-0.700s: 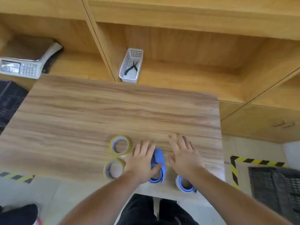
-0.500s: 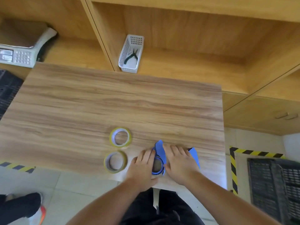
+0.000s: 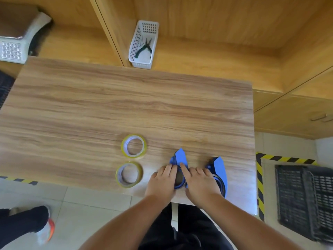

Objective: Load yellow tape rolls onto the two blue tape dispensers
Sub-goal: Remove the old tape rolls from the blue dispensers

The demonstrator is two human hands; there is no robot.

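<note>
Left hand point(image 3: 163, 183) and right hand point(image 3: 200, 183), fingers loosely curled, pressing on left dispenser point(image 3: 179, 159) at 6 o'clock; firm grasp unclear. Right dispenser point(image 3: 219, 170) just beside. Rolls point(image 3: 133, 146), point(image 3: 129, 175) at 9 o'clock, unloaded. Risk: dispenser near table point(image 3: 126, 98) edge, knocked off.

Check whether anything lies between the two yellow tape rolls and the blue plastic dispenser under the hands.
Nothing visible does. The far yellow tape roll and near yellow tape roll lie flat on bare wooden tabletop, just left of the left blue dispenser. Only the left hand and right hand, resting on that dispenser, cover it.
</note>
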